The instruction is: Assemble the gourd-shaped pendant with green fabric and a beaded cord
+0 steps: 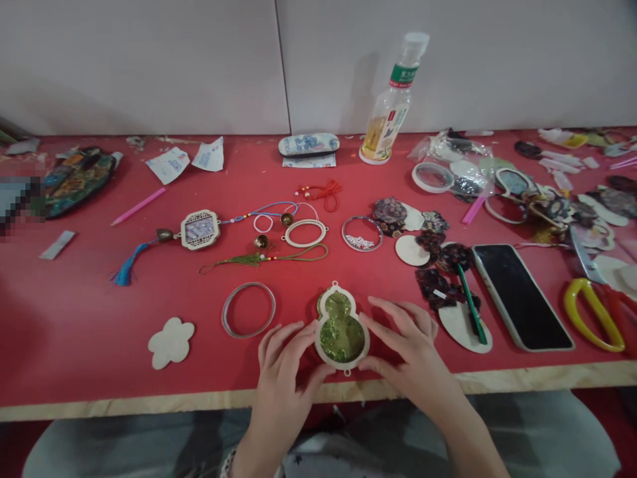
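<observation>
Near the table's (209, 372) front edge, my left hand (288, 365) and right hand (413, 352) hold a pale gourd-shaped frame (323, 342) by its sides, glittery green fabric (342, 338) filling both openings.

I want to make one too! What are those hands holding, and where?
The left hand and right hand hold a green gourd-shaped piece with a pale rim, by opposite edges of its wider lower part.
</observation>
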Demonstrator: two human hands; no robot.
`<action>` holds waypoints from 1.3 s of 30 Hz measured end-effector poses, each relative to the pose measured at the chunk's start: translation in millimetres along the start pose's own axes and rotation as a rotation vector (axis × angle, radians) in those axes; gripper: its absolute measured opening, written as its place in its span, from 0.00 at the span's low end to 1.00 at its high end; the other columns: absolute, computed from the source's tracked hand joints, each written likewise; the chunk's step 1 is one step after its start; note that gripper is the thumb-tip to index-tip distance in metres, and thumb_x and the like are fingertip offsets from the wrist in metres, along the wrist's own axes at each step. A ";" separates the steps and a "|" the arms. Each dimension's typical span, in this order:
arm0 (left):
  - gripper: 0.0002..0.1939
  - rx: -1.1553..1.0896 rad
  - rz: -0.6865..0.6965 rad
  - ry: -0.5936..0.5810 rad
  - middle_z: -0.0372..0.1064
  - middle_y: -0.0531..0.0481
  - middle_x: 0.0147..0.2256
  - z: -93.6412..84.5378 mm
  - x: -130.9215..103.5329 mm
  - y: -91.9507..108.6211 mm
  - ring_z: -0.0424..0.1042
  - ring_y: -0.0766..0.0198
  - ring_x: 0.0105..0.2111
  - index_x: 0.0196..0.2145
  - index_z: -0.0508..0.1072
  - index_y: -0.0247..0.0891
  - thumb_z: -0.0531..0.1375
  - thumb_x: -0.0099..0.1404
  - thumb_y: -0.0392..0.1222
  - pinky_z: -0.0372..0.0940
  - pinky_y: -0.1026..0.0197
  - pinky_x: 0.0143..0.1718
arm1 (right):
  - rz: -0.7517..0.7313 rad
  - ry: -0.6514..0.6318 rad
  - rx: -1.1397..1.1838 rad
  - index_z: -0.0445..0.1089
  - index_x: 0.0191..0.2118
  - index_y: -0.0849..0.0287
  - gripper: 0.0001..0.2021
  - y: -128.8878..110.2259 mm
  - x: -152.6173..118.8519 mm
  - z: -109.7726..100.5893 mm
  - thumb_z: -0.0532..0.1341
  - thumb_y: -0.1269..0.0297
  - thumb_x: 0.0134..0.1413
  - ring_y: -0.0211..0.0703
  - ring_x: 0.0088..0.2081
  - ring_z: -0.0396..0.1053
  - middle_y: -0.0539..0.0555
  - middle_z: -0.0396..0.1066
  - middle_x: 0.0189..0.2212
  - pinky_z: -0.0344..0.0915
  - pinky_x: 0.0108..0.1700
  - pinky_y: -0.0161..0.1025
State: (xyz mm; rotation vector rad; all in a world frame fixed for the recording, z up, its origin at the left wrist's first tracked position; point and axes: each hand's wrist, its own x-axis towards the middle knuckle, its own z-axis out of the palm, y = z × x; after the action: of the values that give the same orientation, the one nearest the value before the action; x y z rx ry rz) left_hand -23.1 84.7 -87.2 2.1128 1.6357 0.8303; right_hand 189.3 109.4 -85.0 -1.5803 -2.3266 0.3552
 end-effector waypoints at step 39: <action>0.15 0.026 -0.020 -0.059 0.68 0.48 0.47 5.5 -4.3 0.9 0.61 0.54 0.48 0.43 0.65 0.41 0.59 0.58 0.38 0.56 0.49 0.48 | 0.021 -0.027 0.000 0.65 0.49 0.47 0.22 -1.0 -0.7 5.3 0.62 0.54 0.45 0.54 0.48 0.54 0.53 0.59 0.53 0.54 0.47 0.52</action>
State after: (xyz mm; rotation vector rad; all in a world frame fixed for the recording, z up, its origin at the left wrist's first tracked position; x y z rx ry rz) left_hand -19.7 80.8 -91.9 2.1149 1.6432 0.7371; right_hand 186.7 108.2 -89.6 -1.6103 -2.3313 0.3836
